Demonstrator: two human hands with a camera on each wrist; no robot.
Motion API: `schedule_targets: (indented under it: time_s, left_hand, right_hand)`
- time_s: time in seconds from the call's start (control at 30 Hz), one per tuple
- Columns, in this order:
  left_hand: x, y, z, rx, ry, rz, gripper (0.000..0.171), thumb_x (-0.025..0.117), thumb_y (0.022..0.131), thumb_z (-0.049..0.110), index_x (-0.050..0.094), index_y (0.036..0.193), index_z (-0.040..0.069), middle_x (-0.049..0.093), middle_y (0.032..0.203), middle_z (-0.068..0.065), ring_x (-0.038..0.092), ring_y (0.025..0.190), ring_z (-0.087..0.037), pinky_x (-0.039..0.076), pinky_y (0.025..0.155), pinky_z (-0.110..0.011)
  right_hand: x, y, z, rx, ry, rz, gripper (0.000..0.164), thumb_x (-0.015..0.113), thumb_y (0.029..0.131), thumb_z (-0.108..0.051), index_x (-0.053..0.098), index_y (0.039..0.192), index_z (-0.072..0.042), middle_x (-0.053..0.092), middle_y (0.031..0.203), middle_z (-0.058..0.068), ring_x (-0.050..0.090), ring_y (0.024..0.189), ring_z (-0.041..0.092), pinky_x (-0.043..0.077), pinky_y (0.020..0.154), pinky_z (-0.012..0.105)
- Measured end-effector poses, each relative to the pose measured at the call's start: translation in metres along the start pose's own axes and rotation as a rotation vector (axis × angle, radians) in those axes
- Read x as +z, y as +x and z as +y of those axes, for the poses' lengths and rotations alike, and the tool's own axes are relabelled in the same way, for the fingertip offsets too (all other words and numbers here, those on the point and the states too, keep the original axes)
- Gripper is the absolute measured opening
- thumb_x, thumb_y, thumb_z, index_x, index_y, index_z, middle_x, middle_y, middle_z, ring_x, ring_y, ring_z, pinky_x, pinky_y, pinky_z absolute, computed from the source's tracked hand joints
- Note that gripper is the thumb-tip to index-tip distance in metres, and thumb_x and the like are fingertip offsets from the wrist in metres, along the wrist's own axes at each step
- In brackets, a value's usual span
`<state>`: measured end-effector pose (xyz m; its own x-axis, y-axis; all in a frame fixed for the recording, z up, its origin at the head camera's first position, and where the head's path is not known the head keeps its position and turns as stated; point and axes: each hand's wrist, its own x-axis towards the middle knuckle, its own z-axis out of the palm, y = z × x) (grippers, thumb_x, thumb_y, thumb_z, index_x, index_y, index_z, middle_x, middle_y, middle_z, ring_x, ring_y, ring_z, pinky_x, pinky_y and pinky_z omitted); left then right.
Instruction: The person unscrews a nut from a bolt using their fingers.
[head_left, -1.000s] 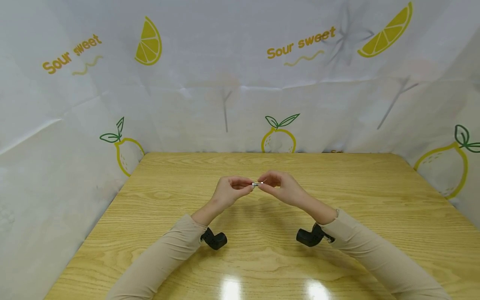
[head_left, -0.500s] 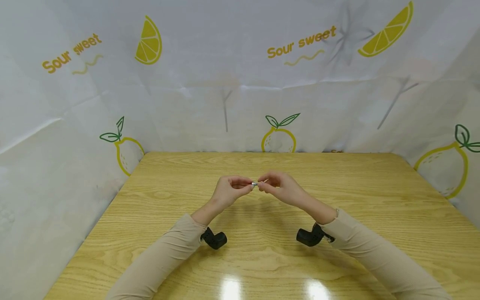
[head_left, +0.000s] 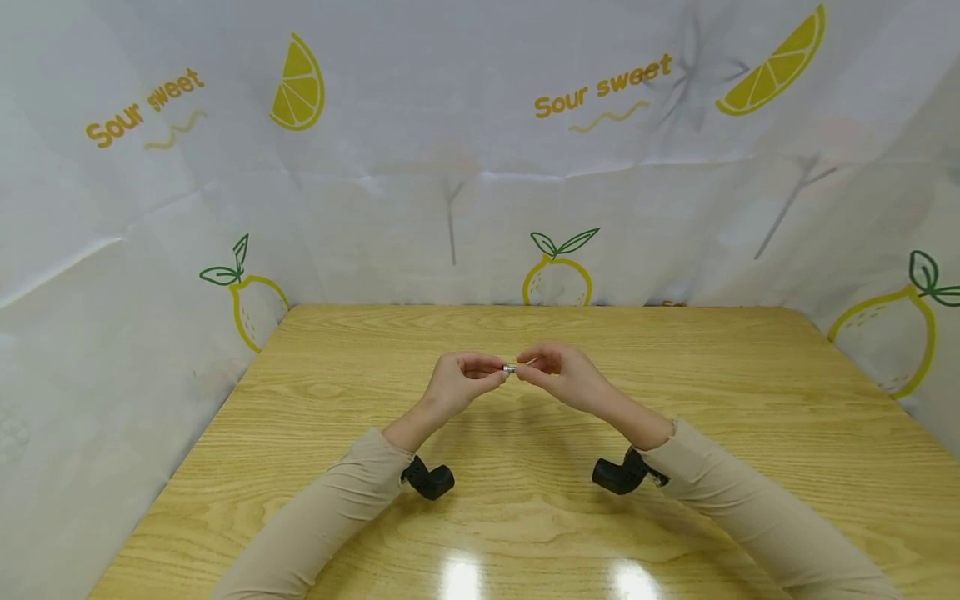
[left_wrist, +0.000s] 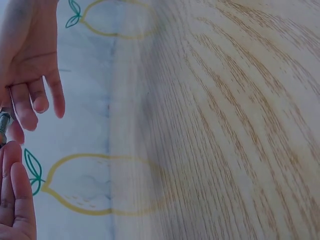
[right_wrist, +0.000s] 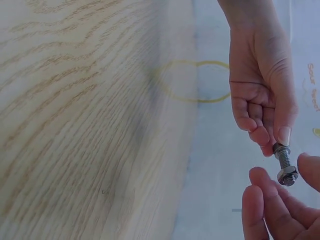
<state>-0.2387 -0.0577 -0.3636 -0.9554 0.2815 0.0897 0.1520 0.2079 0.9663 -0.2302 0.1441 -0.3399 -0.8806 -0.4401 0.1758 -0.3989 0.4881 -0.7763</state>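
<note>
A small silver bolt (right_wrist: 285, 158) with a hex nut (right_wrist: 287, 176) threaded near its end is held above the table, roughly level. My left hand (head_left: 453, 385) pinches its head end between thumb and fingertips, which hide the head. My right hand (head_left: 573, 380) is at the nut end. In the right wrist view, its thumb (right_wrist: 310, 170) and fingers (right_wrist: 257, 185) stand spread on either side of the nut, with gaps showing. The left wrist view catches only part of the bolt (left_wrist: 4, 122) at its edge, between both hands.
Both hands are over a wood-grain table (head_left: 360, 342). A white cloth (head_left: 375, 208) printed with lemons hangs behind and beside it. Black curved mounts (head_left: 430, 479) stick out from both sleeve cuffs.
My right fingers have shifted at the nut end, closing in on it half a second ago and now parted around it. The left hand has kept its pinch in the same place.
</note>
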Motion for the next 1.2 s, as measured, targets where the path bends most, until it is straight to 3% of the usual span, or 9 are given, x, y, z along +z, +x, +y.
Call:
schedule_targets:
  time_s: [0.13, 0.27, 0.4, 0.63, 0.87, 1.0, 1.2]
  left_hand:
    - [0.0, 0.0001, -0.0009, 0.002, -0.002, 0.001, 0.021, 0.069, 0.085, 0.012, 0.071, 0.104, 0.003, 0.071, 0.1, -0.014, 0.069, 0.084, -0.013, 0.057, 0.078, -0.029]
    - [0.0, -0.0007, -0.0009, 0.007, -0.003, -0.001, 0.02, 0.069, 0.085, 0.011, 0.071, 0.103, 0.003, 0.072, 0.1, -0.015, 0.068, 0.083, -0.012, 0.057, 0.077, -0.029]
    - [0.0, -0.0012, 0.0002, 0.012, -0.001, -0.004, 0.021, 0.069, 0.085, 0.011, 0.07, 0.104, 0.002, 0.071, 0.1, -0.015, 0.068, 0.082, -0.012, 0.057, 0.076, -0.028]
    - [0.0002, -0.0019, 0.0013, 0.005, 0.001, -0.003, 0.022, 0.069, 0.085, 0.012, 0.07, 0.104, 0.003, 0.071, 0.1, -0.015, 0.068, 0.083, -0.013, 0.057, 0.079, -0.032]
    - [0.0, -0.0019, 0.0018, 0.0, 0.005, 0.001, 0.021, 0.069, 0.084, 0.012, 0.071, 0.104, 0.003, 0.071, 0.1, -0.015, 0.068, 0.082, -0.012, 0.056, 0.077, -0.029]
    - [0.0, -0.0014, 0.0018, 0.002, 0.009, -0.004, 0.023, 0.069, 0.084, 0.012, 0.07, 0.105, 0.003, 0.071, 0.101, -0.016, 0.068, 0.083, -0.013, 0.056, 0.077, -0.028]
    - [0.0004, -0.0015, 0.0019, 0.002, 0.007, 0.002, 0.022, 0.069, 0.084, 0.012, 0.07, 0.104, 0.003, 0.071, 0.1, -0.015, 0.068, 0.082, -0.011, 0.057, 0.078, -0.032]
  right_hand:
    - [0.0004, -0.0006, 0.0005, 0.002, 0.008, -0.016, 0.028, 0.055, 0.095, -0.021, 0.064, 0.109, 0.001, 0.07, 0.096, 0.017, 0.065, 0.092, 0.032, 0.054, 0.078, 0.035]
    - [0.0012, -0.0016, 0.0018, -0.021, 0.031, 0.013, 0.024, 0.062, 0.091, -0.014, 0.062, 0.11, 0.0, 0.067, 0.102, 0.016, 0.064, 0.091, 0.023, 0.054, 0.08, 0.031]
    - [0.0016, -0.0009, 0.0026, -0.028, 0.045, 0.017, 0.031, 0.065, 0.088, -0.014, 0.058, 0.115, 0.001, 0.065, 0.107, 0.018, 0.064, 0.091, 0.022, 0.053, 0.079, 0.028]
    - [0.0003, -0.0009, 0.0022, 0.024, 0.038, -0.031, 0.033, 0.052, 0.097, -0.023, 0.06, 0.114, 0.004, 0.069, 0.1, 0.022, 0.064, 0.093, 0.036, 0.054, 0.081, 0.044]
    - [0.0007, -0.0013, 0.0045, 0.014, 0.043, 0.019, 0.027, 0.063, 0.09, -0.015, 0.061, 0.112, 0.0, 0.065, 0.107, 0.018, 0.064, 0.092, 0.024, 0.053, 0.077, 0.029]
    - [-0.001, -0.0013, 0.0034, 0.027, 0.055, 0.008, 0.033, 0.063, 0.09, -0.017, 0.059, 0.117, 0.001, 0.066, 0.107, 0.019, 0.064, 0.093, 0.025, 0.053, 0.079, 0.031]
    - [-0.0021, -0.0018, 0.0029, 0.039, 0.026, -0.012, 0.029, 0.057, 0.094, -0.021, 0.063, 0.112, 0.002, 0.07, 0.1, 0.017, 0.065, 0.094, 0.029, 0.054, 0.079, 0.035]
